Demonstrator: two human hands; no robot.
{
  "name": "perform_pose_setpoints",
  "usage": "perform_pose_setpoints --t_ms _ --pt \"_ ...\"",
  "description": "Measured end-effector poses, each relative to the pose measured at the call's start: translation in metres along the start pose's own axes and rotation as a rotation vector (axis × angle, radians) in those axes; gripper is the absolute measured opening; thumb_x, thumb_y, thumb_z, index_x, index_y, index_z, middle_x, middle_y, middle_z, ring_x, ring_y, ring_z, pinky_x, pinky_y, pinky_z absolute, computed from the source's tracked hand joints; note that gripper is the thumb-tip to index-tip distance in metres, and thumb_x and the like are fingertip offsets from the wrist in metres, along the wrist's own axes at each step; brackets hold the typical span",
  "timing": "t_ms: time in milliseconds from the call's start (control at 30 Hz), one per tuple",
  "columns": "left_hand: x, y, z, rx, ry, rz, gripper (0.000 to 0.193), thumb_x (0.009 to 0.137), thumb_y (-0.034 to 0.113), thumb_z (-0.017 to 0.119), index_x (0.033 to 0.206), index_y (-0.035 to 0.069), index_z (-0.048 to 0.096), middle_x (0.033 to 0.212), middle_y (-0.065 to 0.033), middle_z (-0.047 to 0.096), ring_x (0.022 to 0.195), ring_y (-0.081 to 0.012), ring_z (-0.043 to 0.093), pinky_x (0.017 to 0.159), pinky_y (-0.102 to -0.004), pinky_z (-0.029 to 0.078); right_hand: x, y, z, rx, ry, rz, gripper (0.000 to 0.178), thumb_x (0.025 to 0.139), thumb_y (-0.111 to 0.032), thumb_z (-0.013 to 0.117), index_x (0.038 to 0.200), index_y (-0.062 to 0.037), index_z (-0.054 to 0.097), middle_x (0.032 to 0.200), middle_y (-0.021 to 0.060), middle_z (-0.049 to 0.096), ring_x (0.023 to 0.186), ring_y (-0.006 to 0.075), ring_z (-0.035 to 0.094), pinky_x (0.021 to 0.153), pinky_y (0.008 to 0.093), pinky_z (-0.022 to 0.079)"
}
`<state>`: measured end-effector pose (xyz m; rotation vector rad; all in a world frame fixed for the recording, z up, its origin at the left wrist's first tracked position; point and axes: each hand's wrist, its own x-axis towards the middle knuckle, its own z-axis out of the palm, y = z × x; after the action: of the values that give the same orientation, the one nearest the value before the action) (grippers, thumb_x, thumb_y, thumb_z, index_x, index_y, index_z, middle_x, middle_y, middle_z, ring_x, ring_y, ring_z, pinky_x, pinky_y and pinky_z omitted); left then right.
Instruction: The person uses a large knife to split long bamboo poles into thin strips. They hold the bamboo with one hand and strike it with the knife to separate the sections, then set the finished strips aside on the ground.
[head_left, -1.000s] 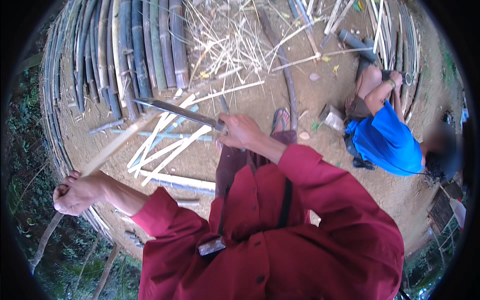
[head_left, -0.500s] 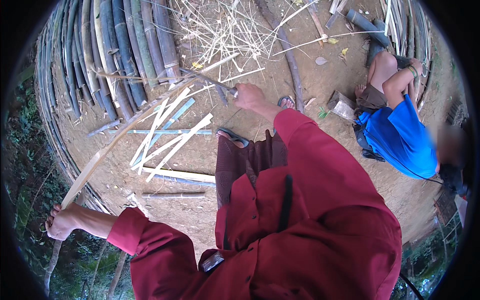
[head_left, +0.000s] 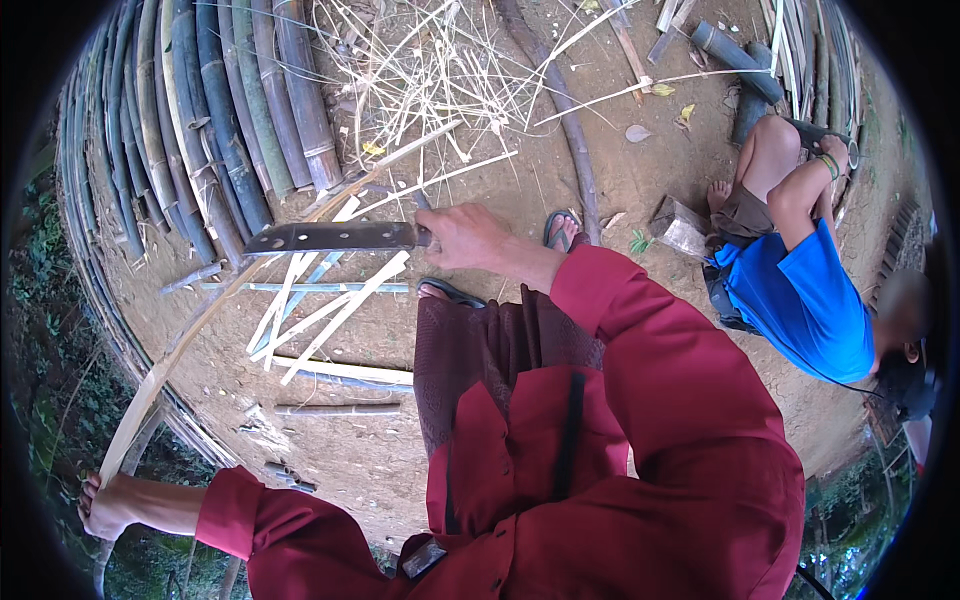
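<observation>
My left hand (head_left: 105, 503) grips one end of a long, pale split bamboo strip (head_left: 143, 410) at the lower left. The strip slants up and away to the right, its far part reaching past the bamboo poles. In my right hand (head_left: 470, 238) is the handle of a machete (head_left: 335, 237), its dark flat blade with a few small holes pointing left. The blade's tip end overlaps the strip in this view; I cannot tell whether they touch. Several cut bamboo slats (head_left: 345, 315) lie crossed on the ground below the blade.
Many bamboo poles (head_left: 215, 90) lie side by side at the far left. Thin shavings (head_left: 440, 75) are heaped at the top, beside a curved branch (head_left: 560, 100). A person in a blue shirt (head_left: 815, 300) sits at the right near a wooden block (head_left: 682, 228) and bamboo sections (head_left: 735, 60).
The machete has swung from pointing up-left, seen nearly edge-on, to lying level with its broad side showing. My right hand has shifted left and down; my left hand moved slightly down, still gripping the strip.
</observation>
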<state>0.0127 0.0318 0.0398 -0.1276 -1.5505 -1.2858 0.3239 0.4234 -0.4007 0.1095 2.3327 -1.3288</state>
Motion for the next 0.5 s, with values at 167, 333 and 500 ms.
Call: perform_pose_setpoints --t_ms 167,333,500 --pt "0.004 -0.005 -0.007 0.044 0.106 -0.013 0.016 0.07 0.008 0.044 0.061 -0.001 0.054 0.05 -0.0167 0.045 0.037 -0.027 0.044 0.033 -0.0382 0.043 0.034 0.079 0.011 -0.03 0.035 0.332 0.039 0.07 -0.02 0.065 0.104 -0.001 0.058 0.085 0.0193 0.065 0.073 0.0313 0.065 0.068 0.0416 0.055" --pt "0.081 -0.028 -0.029 0.043 0.012 -0.124 0.018 0.076 0.008 0.045 0.075 -0.004 0.058 0.063 -0.0215 0.055 0.057 -0.0326 0.058 0.049 -0.0491 0.052 0.026 0.037 -0.011 0.097 -0.024 0.134 0.035 0.07 -0.016 0.066 0.101 -0.0005 0.059 0.081 0.0191 0.064 0.073 0.0291 0.065 0.066 0.041 0.055" --pt "0.2 -0.043 -0.078 0.331 -0.239 -0.078 0.034 0.087 0.014 0.035 0.102 -0.006 0.058 0.102 -0.0273 0.06 0.095 -0.0402 0.058 0.087 -0.0617 0.043 0.066 0.179 0.043 0.014 0.054 0.465 0.033 0.071 -0.018 0.064 0.101 -0.0038 0.06 0.085 0.0176 0.065 0.081 0.0297 0.065 0.073 0.0414 0.053"
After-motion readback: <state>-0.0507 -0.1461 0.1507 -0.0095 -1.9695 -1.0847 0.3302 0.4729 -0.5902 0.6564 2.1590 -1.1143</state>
